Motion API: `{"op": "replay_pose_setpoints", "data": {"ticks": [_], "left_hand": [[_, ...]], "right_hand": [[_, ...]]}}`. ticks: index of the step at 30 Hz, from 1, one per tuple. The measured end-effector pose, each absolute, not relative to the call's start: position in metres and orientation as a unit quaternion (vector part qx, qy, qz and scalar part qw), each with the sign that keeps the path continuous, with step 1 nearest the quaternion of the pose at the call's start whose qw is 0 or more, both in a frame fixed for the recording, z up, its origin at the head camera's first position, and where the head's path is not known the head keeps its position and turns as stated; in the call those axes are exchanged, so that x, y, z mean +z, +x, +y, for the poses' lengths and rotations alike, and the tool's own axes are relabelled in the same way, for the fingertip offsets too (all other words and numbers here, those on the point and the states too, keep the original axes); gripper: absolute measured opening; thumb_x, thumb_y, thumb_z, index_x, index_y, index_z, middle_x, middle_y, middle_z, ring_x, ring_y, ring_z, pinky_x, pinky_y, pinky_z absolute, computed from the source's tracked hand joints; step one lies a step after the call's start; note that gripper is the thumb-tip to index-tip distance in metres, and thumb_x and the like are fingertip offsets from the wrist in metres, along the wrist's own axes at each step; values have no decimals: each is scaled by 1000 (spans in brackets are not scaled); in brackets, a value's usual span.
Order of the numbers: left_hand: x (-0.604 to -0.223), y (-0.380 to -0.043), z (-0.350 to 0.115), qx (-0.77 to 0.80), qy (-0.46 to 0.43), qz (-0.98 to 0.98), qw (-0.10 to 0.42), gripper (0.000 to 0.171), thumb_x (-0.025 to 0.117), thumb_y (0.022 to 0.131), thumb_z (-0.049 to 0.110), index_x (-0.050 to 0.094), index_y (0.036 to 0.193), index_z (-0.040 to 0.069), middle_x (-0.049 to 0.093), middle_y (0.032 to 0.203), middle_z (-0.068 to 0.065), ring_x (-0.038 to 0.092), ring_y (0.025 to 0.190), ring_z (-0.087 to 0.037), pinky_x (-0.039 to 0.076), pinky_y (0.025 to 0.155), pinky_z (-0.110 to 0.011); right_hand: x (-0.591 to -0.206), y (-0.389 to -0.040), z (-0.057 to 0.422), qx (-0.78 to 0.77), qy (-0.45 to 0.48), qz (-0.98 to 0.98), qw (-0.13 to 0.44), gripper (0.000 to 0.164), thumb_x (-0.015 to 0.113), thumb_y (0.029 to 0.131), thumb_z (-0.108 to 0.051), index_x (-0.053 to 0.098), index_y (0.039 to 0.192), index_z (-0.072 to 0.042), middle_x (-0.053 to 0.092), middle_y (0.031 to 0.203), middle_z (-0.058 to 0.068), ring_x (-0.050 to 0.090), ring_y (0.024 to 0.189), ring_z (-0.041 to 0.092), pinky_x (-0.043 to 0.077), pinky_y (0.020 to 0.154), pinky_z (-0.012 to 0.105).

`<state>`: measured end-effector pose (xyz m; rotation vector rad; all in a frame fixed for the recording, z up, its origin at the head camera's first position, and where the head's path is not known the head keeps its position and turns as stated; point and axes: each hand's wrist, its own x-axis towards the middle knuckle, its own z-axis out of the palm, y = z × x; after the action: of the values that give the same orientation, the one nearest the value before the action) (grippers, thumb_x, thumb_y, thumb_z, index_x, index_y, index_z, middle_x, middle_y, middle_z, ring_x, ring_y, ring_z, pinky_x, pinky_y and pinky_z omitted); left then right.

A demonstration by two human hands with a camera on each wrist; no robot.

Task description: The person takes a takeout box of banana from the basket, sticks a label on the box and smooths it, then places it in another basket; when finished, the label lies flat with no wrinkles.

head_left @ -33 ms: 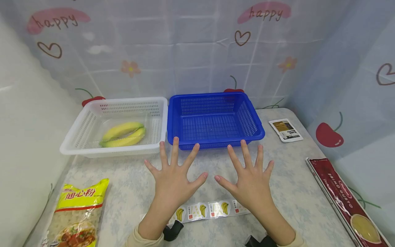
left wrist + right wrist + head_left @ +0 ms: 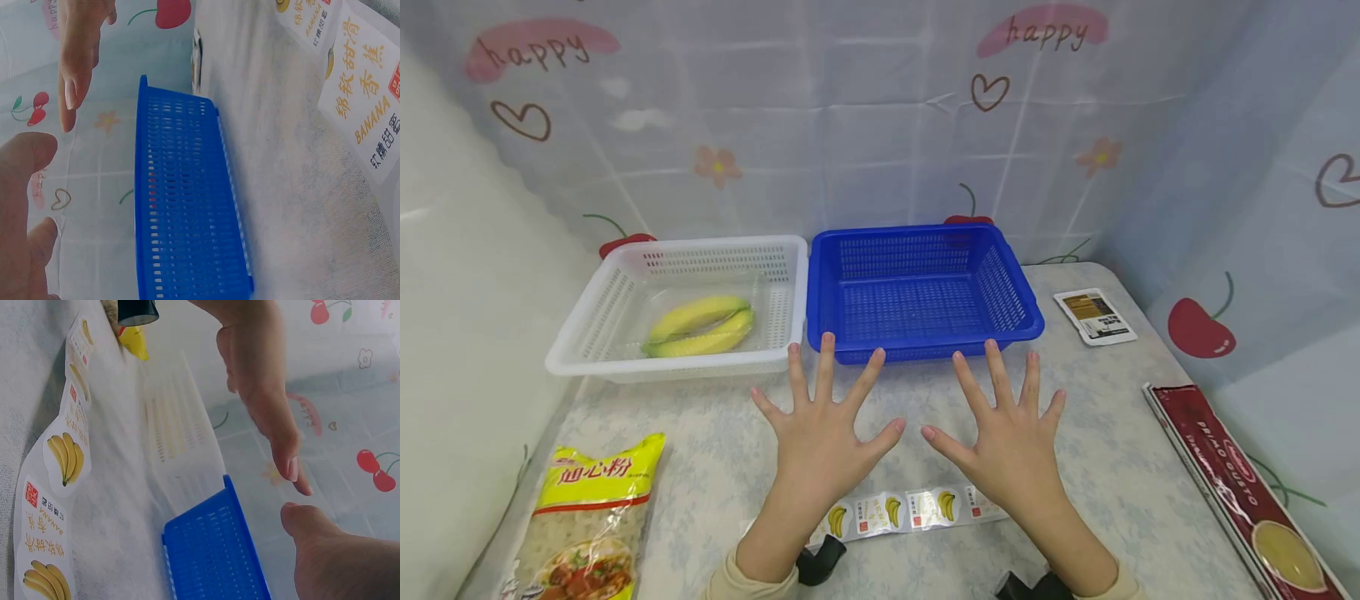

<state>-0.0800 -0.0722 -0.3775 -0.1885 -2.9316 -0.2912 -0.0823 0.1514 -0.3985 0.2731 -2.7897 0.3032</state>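
I see both bare hands held up over the pale, grey-mottled table (image 2: 715, 450), the left hand (image 2: 823, 433) and the right hand (image 2: 1011, 446) alike with fingers straight and fanned wide apart, thumbs pointing toward each other with a gap between. Below them, partly hidden by the wrists, a glossy white paper strip of banana stickers (image 2: 902, 511) lies crosswise on the table. Each section pairs a yellow banana bunch with golden lettering, the word BANANA and a small red square; from the right wrist, the strip looks wavy, its edge scalloped round the fruit. Beyond the fingertips sits a deep-blue rectangular plastic basket (image 2: 925, 351) with slotted walls, just beside a white plastic basket (image 2: 677, 367) holding green-tipped yellow bananas (image 2: 700, 327) in clear packaging.
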Motion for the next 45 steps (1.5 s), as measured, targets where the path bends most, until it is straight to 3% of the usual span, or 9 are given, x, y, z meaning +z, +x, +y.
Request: {"op": "replay_pose_setpoints", "data": {"ticks": [9, 17, 29, 33, 38, 45], "left_hand": [[-379, -80, -74, -95, -62, -990, 86, 80, 41, 85, 82, 8, 153, 56, -2, 168, -7, -7, 152, -46, 3, 100, -88], [-377, -79, -80, -107, -63, -989, 81, 82, 42, 88, 79, 8, 156, 49, -1, 169, -8, -1, 154, -40, 1, 113, -76], [-375, -76, -119, -148, -27, -983, 105, 82, 53, 91, 67, 12, 158, 44, 15, 165, -14, 17, 150, -43, 15, 115, -71], [-376, -75, -142, -165, 3, -979, 117, 84, 56, 91, 63, 11, 158, 43, 20, 163, -18, 24, 146, -46, 25, 111, -71], [-376, -74, -169, -168, 45, -975, 136, 84, 57, 92, 61, 11, 159, 39, 34, 150, -24, 38, 130, -46, 39, 93, -67], [-371, -72, -207, -174, 96, -973, 116, 89, 53, 93, 62, 6, 161, 29, 47, 123, -26, 43, 106, -43, 42, 74, -56]], "right_hand": [[-398, -84, 151, 95, 106, -975, 173, 96, 56, 79, -80, 27, 157, -34, 13, 168, 8, 3, 149, 56, 14, 102, 86], [-399, -88, 154, 109, 130, -965, 201, 90, 56, 83, -75, 30, 157, -31, 21, 166, 8, 11, 151, 49, 23, 108, 76], [-397, -97, 152, 144, 160, -952, 219, 85, 61, 86, -65, 35, 155, -24, 33, 160, 13, 24, 147, 47, 30, 108, 72], [-395, -104, 149, 166, 180, -944, 221, 84, 65, 86, -60, 37, 155, -22, 37, 157, 15, 30, 144, 46, 31, 109, 70], [-395, -111, 144, 204, 203, -934, 210, 82, 69, 86, -54, 38, 154, -20, 40, 154, 16, 32, 143, 45, 29, 112, 67], [-392, -121, 130, 244, 215, -930, 170, 80, 68, 88, -53, 35, 155, -25, 38, 157, 10, 32, 143, 42, 32, 108, 69]]}}
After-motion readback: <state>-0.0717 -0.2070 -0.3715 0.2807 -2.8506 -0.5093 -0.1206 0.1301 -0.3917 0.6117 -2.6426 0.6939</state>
